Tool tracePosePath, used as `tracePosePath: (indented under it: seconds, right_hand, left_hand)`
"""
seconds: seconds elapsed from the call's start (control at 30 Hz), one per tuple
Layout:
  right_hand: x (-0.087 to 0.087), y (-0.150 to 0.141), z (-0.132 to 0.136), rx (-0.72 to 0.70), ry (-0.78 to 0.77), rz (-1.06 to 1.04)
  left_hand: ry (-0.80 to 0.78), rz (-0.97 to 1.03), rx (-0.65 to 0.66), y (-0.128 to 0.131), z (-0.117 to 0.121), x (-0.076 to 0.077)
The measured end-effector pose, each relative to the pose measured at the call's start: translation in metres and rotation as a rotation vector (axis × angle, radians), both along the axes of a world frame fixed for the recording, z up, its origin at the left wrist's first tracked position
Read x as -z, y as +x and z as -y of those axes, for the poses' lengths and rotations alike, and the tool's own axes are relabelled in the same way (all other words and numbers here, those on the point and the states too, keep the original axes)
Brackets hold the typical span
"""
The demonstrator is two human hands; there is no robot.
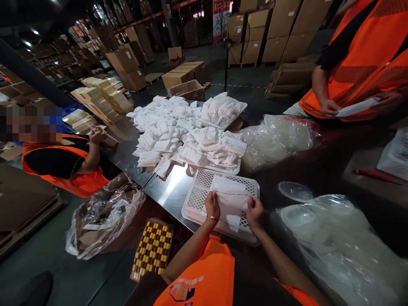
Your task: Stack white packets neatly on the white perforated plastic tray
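My left hand (212, 206) and my right hand (254, 212) both grip a flat white packet (231, 199), one hand at each side, just above a white perforated plastic tray (197, 199) on the steel table (165, 187). The packet covers part of the tray's floor. Beyond the tray lies a second tray (213, 166) heaped with small white packets, and a third heaped tray (222, 111) sits farther back. A wide loose pile of white packets (162, 131) spreads over the table to the left of those trays.
Crumpled clear plastic bags lie at right (338, 246) and centre right (277, 138). A bag of scrap (102, 216) hangs off the table's left edge. Seated persons in orange vests are at left (63, 165) and upper right (360, 55). A red cutter (376, 174) lies at right.
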State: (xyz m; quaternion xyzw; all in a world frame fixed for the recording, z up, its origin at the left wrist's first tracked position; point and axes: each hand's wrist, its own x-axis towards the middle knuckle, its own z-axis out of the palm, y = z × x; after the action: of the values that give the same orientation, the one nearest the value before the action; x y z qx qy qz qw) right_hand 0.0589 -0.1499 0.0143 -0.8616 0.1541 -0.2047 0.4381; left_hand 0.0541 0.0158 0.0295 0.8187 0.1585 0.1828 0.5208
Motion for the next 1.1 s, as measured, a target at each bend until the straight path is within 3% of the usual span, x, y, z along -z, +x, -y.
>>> tracePosePath:
  seconds: [0.13, 0.63, 0.83, 0.9, 0.97, 1.03, 1.1]
  right_hand:
    - [0.0, 0.001, 0.002, -0.008, -0.015, -0.004]
    - [0.006, 0.0, 0.018, -0.092, -0.098, 0.043]
    - [0.003, 0.005, 0.023, -0.064, -0.148, 0.152]
    - [-0.002, 0.008, 0.021, -0.169, -0.272, 0.286]
    - [-0.002, 0.011, 0.013, -0.433, -0.473, 0.41]
    - [0.002, 0.014, 0.003, -0.659, -0.631, 0.445]
    - [0.011, 0.014, -0.007, -0.706, -0.716, 0.404]
  left_hand:
    - [0.138, -0.176, -0.003, 0.005, -0.007, 0.002]
    - [0.443, -0.325, 0.121, 0.001, -0.017, 0.007]
    - [0.542, -0.361, 0.196, 0.009, -0.029, -0.01]
    - [0.565, -0.292, 0.25, 0.011, -0.027, -0.018]
    - [0.609, -0.144, 0.403, 0.012, -0.019, -0.021]
    - [0.677, -0.005, 0.601, 0.012, -0.007, -0.017]
    - [0.749, 0.046, 0.728, 0.011, 0.004, -0.006]
